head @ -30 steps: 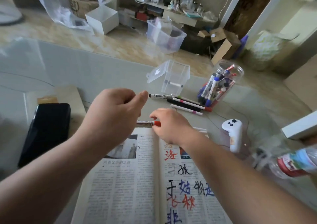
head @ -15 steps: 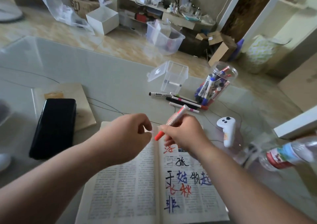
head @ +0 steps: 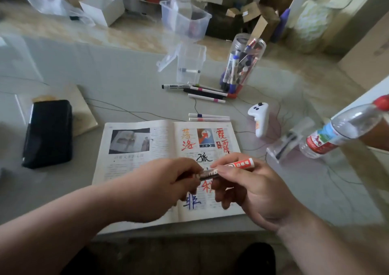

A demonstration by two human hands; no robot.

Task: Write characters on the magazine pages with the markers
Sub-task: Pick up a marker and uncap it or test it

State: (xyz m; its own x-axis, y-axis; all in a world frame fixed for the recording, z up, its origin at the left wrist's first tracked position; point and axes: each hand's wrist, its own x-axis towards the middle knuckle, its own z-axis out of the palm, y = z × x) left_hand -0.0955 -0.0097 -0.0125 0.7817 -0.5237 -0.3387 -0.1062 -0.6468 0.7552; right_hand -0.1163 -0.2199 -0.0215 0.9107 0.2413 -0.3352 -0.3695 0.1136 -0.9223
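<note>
Person, 2 upper limbs in view: left hand on left forearm, right hand on right forearm, all 4 parts bare, uncovered down to the lower corners of the view. Right thumbnail short, rounded, plain; knuckle creases and wrist folds visible on the right hand. 1 dark rounded shape low between the forearms, possibly footwear or clothing; cannot tell which.

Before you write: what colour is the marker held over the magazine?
The marker is red and white, dark toward the left hand; the head view shows it.
</note>
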